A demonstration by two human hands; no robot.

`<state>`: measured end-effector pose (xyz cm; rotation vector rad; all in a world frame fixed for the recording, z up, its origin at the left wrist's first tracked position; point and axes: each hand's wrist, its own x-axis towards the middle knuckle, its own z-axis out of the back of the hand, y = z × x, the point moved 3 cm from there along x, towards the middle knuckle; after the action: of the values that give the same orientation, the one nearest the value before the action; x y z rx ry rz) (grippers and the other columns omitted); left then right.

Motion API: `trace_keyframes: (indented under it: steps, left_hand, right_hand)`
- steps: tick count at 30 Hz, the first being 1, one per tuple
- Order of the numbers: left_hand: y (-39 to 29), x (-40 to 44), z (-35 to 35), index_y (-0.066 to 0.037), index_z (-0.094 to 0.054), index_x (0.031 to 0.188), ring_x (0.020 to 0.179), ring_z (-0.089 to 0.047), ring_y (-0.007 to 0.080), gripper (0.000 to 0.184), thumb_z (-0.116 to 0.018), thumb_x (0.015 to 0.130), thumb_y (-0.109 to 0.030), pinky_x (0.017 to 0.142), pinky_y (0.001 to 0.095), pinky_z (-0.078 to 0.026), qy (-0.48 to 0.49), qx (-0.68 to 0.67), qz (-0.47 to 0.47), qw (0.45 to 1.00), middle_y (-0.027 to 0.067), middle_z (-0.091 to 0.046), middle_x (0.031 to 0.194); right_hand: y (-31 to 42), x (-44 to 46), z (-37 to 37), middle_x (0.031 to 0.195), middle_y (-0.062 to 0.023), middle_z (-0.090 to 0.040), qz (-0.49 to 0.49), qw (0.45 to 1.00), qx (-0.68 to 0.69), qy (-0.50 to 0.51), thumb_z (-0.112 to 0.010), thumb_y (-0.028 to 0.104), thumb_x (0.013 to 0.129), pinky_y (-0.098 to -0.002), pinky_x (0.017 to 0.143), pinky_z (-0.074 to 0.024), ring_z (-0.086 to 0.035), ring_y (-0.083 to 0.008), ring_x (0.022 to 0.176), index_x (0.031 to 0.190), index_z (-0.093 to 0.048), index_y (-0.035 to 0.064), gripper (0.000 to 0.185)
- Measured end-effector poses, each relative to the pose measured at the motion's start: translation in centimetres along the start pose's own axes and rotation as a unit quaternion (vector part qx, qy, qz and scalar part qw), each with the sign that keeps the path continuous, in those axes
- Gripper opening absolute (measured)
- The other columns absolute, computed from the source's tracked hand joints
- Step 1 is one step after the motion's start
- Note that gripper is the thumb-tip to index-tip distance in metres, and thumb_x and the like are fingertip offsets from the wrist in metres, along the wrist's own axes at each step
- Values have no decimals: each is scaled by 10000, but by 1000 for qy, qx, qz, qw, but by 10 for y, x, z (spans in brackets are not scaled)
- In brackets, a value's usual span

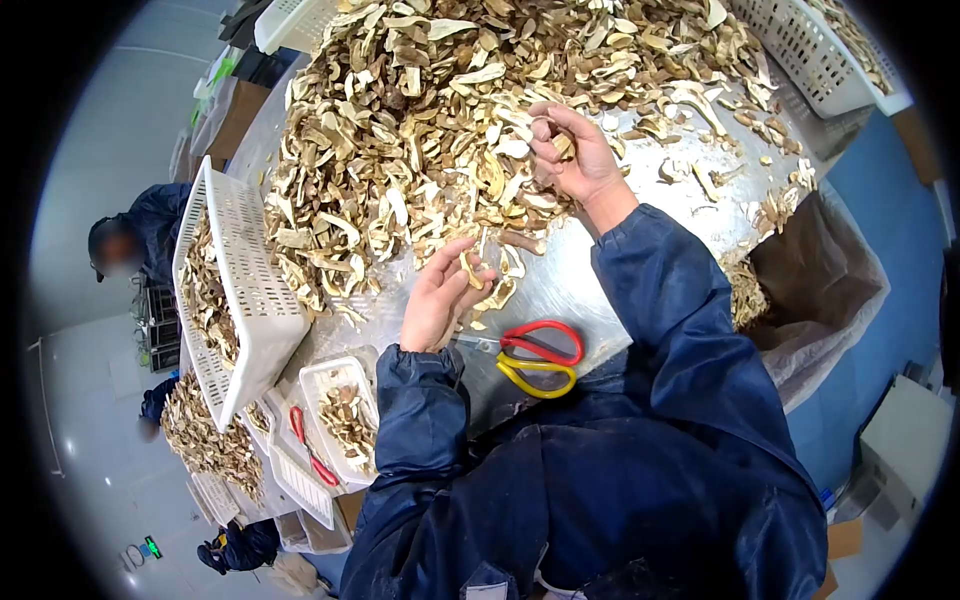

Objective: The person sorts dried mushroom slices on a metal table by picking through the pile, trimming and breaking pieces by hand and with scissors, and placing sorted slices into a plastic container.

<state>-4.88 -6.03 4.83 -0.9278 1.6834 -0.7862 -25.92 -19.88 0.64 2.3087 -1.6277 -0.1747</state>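
A large heap of dried mushroom slices [400, 130] covers much of the metal table. My left hand [437, 298] is at the near edge of the heap, its thumb and fingers closed on a pale mushroom slice [470, 268]. Farther forward and to the right, my right hand [580, 160] is over the heap with curled fingers around a brownish mushroom slice [563, 147], partly hidden by them. Between my forearms, close to my body, lies a pair of scissors with one red and one yellow handle [540, 358]; its blades are not clearly visible.
On the left, a white perforated basket [255, 270] of slices stands tilted beside a white tray [312, 380] and red-handled scissors [300, 430]. Another basket [800, 60] stands at the far right. A lined bin [830, 290] is right of the table. Other people [150, 230] are at left.
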Motion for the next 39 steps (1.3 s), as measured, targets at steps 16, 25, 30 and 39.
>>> trace_keyframes:
  steps: [16, 25, 30, 39]
  left_hand:
    - [6, 10, -62, -50, -505, 1026, 791, -582, 339, 298, -632, 758, -87, 669, 398, -457, -88, 599, -198, 771, 156, -569, 843]
    - [11, 5, -4, -17, -463, 1248, 593, -431, 54, 354, -470, 895, -39, 458, 154, -300, -21, -38, 25, 999, -5, -514, 850]
    - [12, 1, -6, -9, -430, 1290, 637, -424, 61, 375, -448, 918, -55, 474, 163, -317, 29, -157, 45, 986, 0, -499, 845]
    - [2, 0, -5, -83, -497, 864, 621, -449, 90, 58, -520, 900, -121, 530, 193, -386, 71, -218, 7, 973, -9, -482, 729]
  right_hand:
    - [6, -1, 2, 693, -35, -551, 12, 1000, 18, -22, -535, 171, 874, -234, 419, -342, -463, -130, 525, 998, -568, -6, 219]
    - [5, 0, 2, 705, -42, -549, 18, 1000, 19, -15, -530, 170, 875, -237, 427, -355, -478, -135, 544, 1001, -571, -13, 226]
    - [5, -1, 2, 715, -44, -552, 19, 999, 16, -20, -527, 169, 877, -234, 424, -361, -484, -135, 542, 1003, -573, -13, 226]
    - [2, 0, 4, 697, -21, -550, -2, 1000, 8, -30, -541, 186, 873, -217, 385, -335, -458, -102, 498, 990, -579, 16, 210]
